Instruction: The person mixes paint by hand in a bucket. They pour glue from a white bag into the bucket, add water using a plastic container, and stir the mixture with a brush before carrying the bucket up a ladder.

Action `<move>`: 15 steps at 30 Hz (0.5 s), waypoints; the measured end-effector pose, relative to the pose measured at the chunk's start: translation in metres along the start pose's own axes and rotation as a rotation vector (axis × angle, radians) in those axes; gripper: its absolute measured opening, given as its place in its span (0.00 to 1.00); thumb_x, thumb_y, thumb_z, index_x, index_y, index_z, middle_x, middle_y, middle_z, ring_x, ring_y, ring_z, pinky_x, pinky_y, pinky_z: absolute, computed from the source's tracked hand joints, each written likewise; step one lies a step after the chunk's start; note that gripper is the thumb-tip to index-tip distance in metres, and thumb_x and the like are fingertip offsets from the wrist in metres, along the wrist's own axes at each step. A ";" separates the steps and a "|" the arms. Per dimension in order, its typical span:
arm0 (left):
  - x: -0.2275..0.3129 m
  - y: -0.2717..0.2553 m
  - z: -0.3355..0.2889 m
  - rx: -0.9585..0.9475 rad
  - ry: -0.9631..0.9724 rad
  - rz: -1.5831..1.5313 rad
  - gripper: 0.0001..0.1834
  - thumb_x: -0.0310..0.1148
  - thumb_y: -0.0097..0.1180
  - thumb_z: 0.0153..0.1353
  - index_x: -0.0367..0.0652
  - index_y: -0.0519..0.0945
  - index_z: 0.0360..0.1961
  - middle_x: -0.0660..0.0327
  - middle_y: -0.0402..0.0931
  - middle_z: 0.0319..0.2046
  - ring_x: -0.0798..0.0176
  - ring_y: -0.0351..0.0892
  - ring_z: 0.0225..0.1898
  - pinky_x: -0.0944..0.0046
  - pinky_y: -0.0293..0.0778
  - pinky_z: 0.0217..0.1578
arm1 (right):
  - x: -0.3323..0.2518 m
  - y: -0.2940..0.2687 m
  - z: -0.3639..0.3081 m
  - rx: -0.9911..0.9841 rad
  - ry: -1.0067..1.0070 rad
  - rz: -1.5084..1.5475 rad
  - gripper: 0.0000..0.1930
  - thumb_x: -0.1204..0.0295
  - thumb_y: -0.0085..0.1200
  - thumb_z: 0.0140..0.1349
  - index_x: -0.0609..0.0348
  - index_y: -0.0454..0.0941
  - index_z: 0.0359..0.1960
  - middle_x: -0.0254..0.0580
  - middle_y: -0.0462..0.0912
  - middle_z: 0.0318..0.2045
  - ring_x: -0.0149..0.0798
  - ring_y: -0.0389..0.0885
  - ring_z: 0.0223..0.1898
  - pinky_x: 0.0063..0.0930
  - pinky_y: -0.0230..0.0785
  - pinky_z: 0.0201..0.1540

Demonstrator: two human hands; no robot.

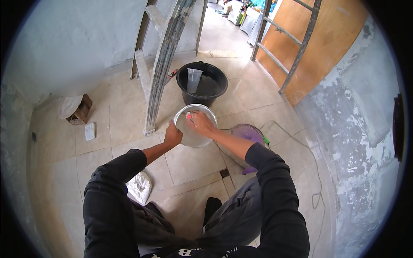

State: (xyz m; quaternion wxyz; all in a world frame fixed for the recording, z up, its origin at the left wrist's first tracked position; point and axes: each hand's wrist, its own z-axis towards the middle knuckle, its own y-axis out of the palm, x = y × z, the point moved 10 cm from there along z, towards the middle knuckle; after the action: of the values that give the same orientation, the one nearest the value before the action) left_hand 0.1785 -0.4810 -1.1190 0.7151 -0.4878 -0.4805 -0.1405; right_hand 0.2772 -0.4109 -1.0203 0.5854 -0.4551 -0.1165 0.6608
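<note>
Far to the left of the white bucket (195,142), a small wooden crate (81,112) sits on the tiles near the wall, with a white rectangular object (90,131) lying just beside it. Left of the bucket and nearer the person's feet lies a white sack (140,188), partly hidden by the person's left arm. A paint-spattered ladder (165,60) stands beyond the bucket to its left, one foot near it. The person's left hand (173,133) grasps the bucket's left rim. The bucket itself is on the person's midline, ahead of the feet, with pale contents inside. Over its mouth, the right hand (200,124) is clenched around a red-marked tool (189,116), mostly covered by the fingers, so its kind cannot be told. Just beyond the bucket, a clear plastic cup (194,81) leans inside a black tub (197,99). Right of the bucket, a purple fan (254,134) lies partly behind the right forearm. Farther right of it, a thin cable (310,151) trails over the floor; beyond, a second ladder (297,64) stands before an orange-brown wooden panel (333,41).
</note>
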 end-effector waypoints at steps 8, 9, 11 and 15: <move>-0.002 -0.001 0.001 -0.011 -0.021 0.031 0.19 0.22 0.43 0.50 0.29 0.61 0.45 0.33 0.74 0.32 0.33 0.75 0.37 0.44 0.71 0.39 | 0.014 0.066 -0.043 -0.507 0.053 0.049 0.07 0.74 0.51 0.52 0.66 0.76 0.25 0.60 0.77 0.25 0.58 0.77 0.30 0.44 0.68 0.35; -0.003 -0.001 0.001 -0.016 -0.040 0.030 0.19 0.22 0.43 0.51 0.29 0.61 0.46 0.33 0.74 0.33 0.33 0.75 0.37 0.44 0.72 0.39 | 0.014 0.068 -0.047 -0.537 0.038 0.065 0.07 0.73 0.51 0.52 0.66 0.76 0.25 0.60 0.77 0.25 0.58 0.77 0.31 0.44 0.68 0.35; -0.002 -0.002 -0.001 0.011 -0.046 0.004 0.19 0.22 0.43 0.51 0.30 0.61 0.46 0.33 0.74 0.32 0.33 0.75 0.38 0.44 0.72 0.38 | 0.023 0.068 -0.047 -0.623 0.053 0.054 0.09 0.71 0.51 0.52 0.67 0.75 0.25 0.61 0.77 0.24 0.58 0.77 0.30 0.44 0.67 0.34; 0.002 -0.007 0.000 -0.011 0.013 -0.062 0.19 0.21 0.42 0.51 0.30 0.61 0.47 0.33 0.74 0.32 0.33 0.75 0.37 0.43 0.72 0.38 | 0.018 0.042 -0.021 -0.679 0.113 -0.081 0.11 0.69 0.50 0.53 0.68 0.74 0.25 0.61 0.76 0.23 0.57 0.77 0.30 0.45 0.67 0.34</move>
State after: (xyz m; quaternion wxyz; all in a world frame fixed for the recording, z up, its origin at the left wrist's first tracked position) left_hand 0.1755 -0.4840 -1.1133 0.7109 -0.4757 -0.4899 -0.1682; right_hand 0.2661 -0.4152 -1.0693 0.4317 -0.6548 -0.3152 0.5343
